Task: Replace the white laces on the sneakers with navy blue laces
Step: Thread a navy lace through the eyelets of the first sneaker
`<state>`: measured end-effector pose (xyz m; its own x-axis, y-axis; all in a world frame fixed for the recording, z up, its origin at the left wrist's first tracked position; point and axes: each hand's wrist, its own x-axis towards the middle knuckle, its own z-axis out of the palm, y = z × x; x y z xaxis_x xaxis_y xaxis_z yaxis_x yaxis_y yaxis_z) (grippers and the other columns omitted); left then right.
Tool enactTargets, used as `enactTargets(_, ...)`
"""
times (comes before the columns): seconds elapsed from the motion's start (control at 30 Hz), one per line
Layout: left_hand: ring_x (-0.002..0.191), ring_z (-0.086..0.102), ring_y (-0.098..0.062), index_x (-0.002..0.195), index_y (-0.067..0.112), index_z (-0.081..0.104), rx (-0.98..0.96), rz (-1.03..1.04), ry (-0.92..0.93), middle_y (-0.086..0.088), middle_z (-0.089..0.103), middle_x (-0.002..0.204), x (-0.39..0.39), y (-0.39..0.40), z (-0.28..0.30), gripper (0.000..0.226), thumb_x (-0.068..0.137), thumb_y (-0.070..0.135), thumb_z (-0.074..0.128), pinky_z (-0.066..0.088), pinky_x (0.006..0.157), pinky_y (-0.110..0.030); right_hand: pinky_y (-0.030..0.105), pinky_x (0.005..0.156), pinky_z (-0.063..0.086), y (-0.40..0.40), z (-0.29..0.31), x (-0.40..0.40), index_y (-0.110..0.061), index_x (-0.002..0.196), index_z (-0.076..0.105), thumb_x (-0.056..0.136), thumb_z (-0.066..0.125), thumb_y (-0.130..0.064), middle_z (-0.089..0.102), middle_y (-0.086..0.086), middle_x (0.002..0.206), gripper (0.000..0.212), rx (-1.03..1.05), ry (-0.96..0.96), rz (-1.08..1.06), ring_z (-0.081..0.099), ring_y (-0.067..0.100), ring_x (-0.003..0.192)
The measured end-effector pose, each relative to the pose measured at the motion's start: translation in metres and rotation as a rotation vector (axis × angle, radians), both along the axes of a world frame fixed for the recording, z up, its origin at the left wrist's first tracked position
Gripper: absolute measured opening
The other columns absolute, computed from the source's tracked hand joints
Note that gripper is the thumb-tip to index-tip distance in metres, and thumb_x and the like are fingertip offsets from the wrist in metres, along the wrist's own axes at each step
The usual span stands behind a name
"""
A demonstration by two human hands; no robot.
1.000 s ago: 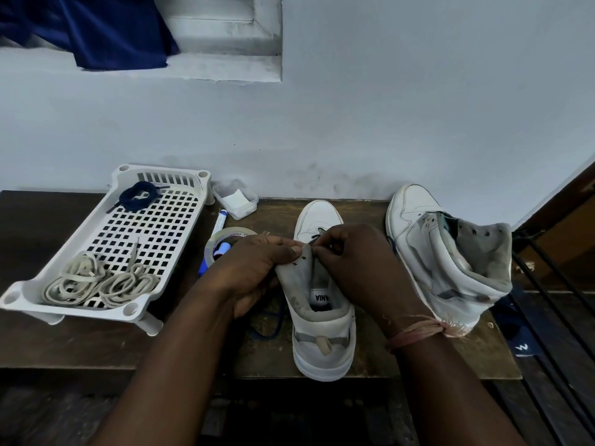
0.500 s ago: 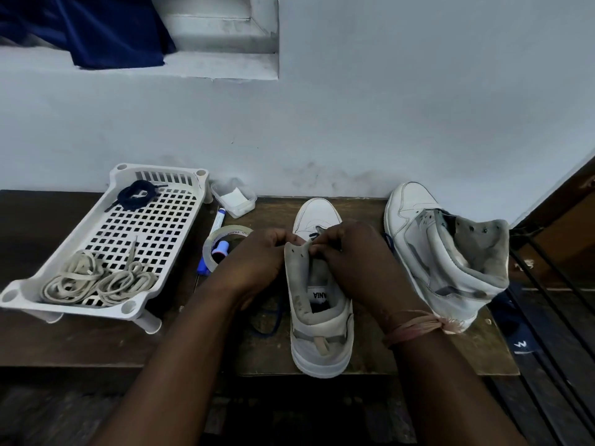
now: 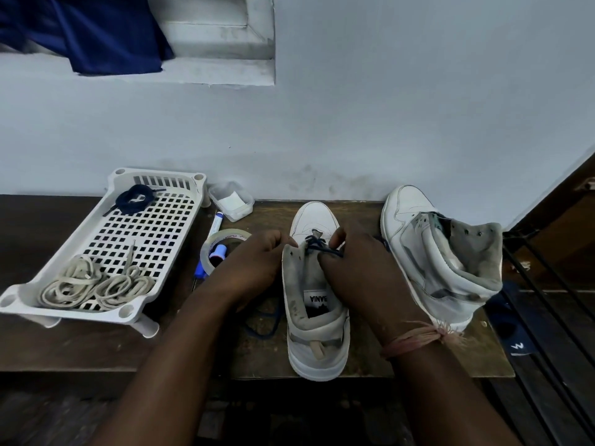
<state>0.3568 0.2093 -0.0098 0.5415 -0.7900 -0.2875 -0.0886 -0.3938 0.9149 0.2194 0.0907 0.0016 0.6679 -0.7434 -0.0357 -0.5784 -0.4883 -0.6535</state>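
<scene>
Head view: white laces (image 3: 96, 286) lie coiled in the tray's (image 3: 80, 226) near end. Right of it, left hand (image 3: 254, 265) grips the centre sneaker's (image 3: 317, 317) collar; right hand (image 3: 357, 268) pinches the navy lace (image 3: 325, 249) threaded through its eyelets.

White sneaker (image 3: 317, 317) at lower centre, navy lace (image 3: 322, 247) partly threaded; second sneaker (image 3: 434, 252) lies right; white laces (image 3: 96, 286) coiled lower left.

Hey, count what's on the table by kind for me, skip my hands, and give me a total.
Sneakers: 2
White lace bundles: 2
Navy laces: 2
Tray: 1
Tape roll: 1
Marker: 1
Clear tub: 1
Total: 10
</scene>
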Motion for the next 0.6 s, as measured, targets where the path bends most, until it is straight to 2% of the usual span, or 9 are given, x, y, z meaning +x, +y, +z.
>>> enactTargets(0.1,0.069,0.062,-0.009,0.076,0.031,0.070,0.039,-0.074,-0.147,0.009,0.071,0.072,-0.0010,-0.0013,0.0032,0.024,0.099,0.029,0.063,0.050,0.069,-0.037,0.033,0.075,0.052,0.0021,0.0008,0.0020,-0.029,0.088,0.061,0.088,0.070,-0.034,0.064,-0.011,0.083,0.010,-0.065,-0.055,0.019,0.063,0.012,0.083)
enactTargets(0.17,0.078,0.069,-0.013,0.086,0.030,0.071,0.043,-0.077,-0.239,0.007,0.075,0.082,0.0003,-0.0009,0.0045,0.013,0.097,0.026,0.064,0.055,0.076,-0.041,0.033,0.079,0.053,0.0044,0.0009,0.0027,-0.031,0.090,0.070,0.088,0.071,-0.035,0.065,-0.013,0.086,0.004,-0.113,-0.056,0.042,0.062,0.010,0.085)
enactTargets(0.23,0.089,0.072,-0.015,0.094,0.030,0.073,0.051,-0.093,-0.316,0.007,0.077,0.091,0.0016,0.0020,0.0076,0.010,0.098,0.025,0.064,0.057,0.082,-0.038,0.034,0.081,0.054,0.0057,0.0009,0.0027,-0.032,0.092,0.074,0.088,0.069,-0.034,0.068,-0.011,0.092,0.007,-0.136,-0.051,0.048,0.063,0.010,0.087)
enactTargets(0.3,0.093,0.073,-0.012,0.098,0.030,0.074,0.016,-0.113,-0.318,0.007,0.077,0.095,0.0035,0.0049,0.0089,0.010,0.097,0.023,0.066,0.057,0.081,-0.032,0.034,0.081,0.054,0.0047,0.0008,0.0029,-0.032,0.093,0.074,0.089,0.068,-0.033,0.069,-0.009,0.094,0.007,-0.120,-0.047,0.054,0.064,0.012,0.088)
enactTargets(0.4,0.086,0.070,-0.008,0.095,0.030,0.071,-0.025,-0.100,-0.316,0.008,0.075,0.093,0.0024,0.0052,0.0073,0.013,0.097,0.018,0.066,0.053,0.075,-0.025,0.034,0.078,0.053,0.0009,-0.0007,0.0030,-0.031,0.091,0.070,0.090,0.067,-0.032,0.068,-0.008,0.094,0.003,-0.078,-0.038,0.072,0.064,0.013,0.085)
enactTargets(0.5,0.077,0.062,-0.006,0.090,0.029,0.063,-0.060,-0.123,-0.393,0.010,0.068,0.087,-0.0042,0.0011,0.0029,0.015,0.097,0.016,0.062,0.048,0.070,-0.022,0.035,0.078,0.054,-0.0007,-0.0022,0.0030,-0.032,0.091,0.068,0.090,0.067,-0.032,0.067,-0.008,0.093,0.001,-0.056,-0.045,0.076,0.063,0.012,0.081)
enactTargets(0.6,0.068,0.048,-0.005,0.084,0.025,0.054,-0.056,-0.122,-0.358,0.013,0.058,0.072,-0.0048,0.0002,0.0016,0.015,0.097,0.019,0.059,0.043,0.066,-0.027,0.034,0.079,0.053,-0.0012,-0.0020,0.0033,-0.031,0.092,0.070,0.088,0.069,-0.032,0.067,-0.008,0.094,0.004,-0.063,-0.044,0.075,0.062,0.012,0.083)
